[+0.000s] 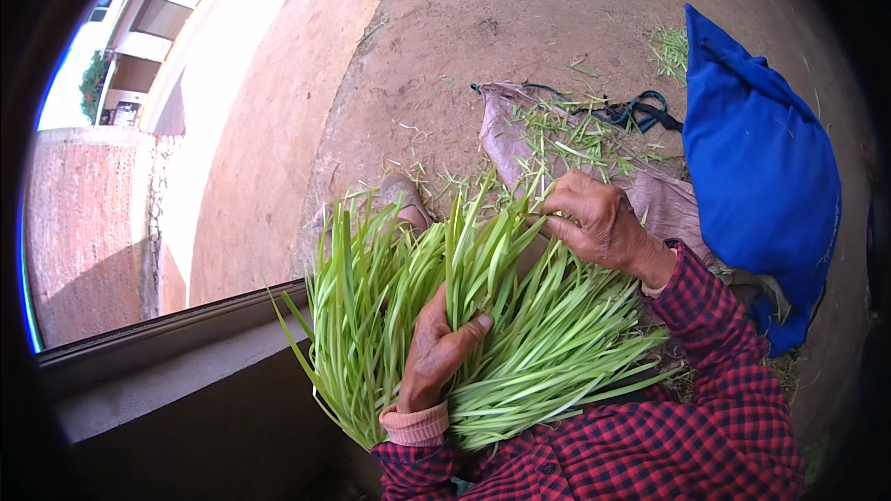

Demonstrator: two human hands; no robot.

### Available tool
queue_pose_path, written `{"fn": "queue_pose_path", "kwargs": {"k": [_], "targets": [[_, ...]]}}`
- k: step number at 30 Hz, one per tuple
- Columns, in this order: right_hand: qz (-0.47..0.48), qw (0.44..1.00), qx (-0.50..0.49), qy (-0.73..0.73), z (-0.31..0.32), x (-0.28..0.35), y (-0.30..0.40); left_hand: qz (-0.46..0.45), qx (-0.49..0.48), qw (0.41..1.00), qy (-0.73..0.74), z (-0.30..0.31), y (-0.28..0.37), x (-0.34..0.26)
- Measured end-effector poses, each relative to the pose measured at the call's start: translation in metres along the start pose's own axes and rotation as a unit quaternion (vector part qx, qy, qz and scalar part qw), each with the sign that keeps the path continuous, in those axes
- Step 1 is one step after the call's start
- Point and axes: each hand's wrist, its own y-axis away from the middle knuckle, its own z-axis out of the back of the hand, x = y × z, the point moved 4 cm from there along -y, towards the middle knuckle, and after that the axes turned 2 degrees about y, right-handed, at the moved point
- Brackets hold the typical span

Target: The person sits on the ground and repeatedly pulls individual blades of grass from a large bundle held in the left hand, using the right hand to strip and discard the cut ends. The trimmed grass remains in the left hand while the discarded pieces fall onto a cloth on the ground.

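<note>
Long green leafy stalks [557, 355] lie in a wide heap across my lap. My left hand [442, 348] is closed around an upright bunch of green leaves [480, 257], its thumb across the front. At the right end of that bunch, my right hand [598, 223] pinches leaf tips between thumb and fingers. Below and beyond the right hand, cut green pieces [578, 139] are scattered on a pinkish cloth sack [505, 132]. The lower ends of the held bunch are hidden among the heap.
A full blue cloth bag [759, 160] stands at the right, beside dark straps [644, 111]. My shoe [400, 191] shows beyond the heap on the earthen ground [431, 83]. At the left are a ledge [174, 383] and a brick wall [90, 223]. More clippings [672, 52] lie behind the bag.
</note>
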Motion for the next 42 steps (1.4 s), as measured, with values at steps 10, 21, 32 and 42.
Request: {"fn": "queue_pose_path", "kwargs": {"k": [10,21,32,42], "targets": [[-0.033,0.965,-0.056,0.255,0.027,-0.016,-0.005,0.011,-0.003,1.000,0.023,-0.002,0.000,0.003],[-0.346,0.849,0.155,-0.367,-0.025,-0.011,0.015,0.011,0.002,1.000,0.019,-0.003,0.002,0.001],[-0.080,0.980,0.089,-0.156,-0.010,-0.008,0.017,0.006,0.006,1.000,0.018,-0.002,0.001,0.008],[-0.109,0.889,0.086,0.437,0.050,-0.092,-0.010,-0.003,0.017,1.000,0.003,-0.003,0.001,0.003]]}}
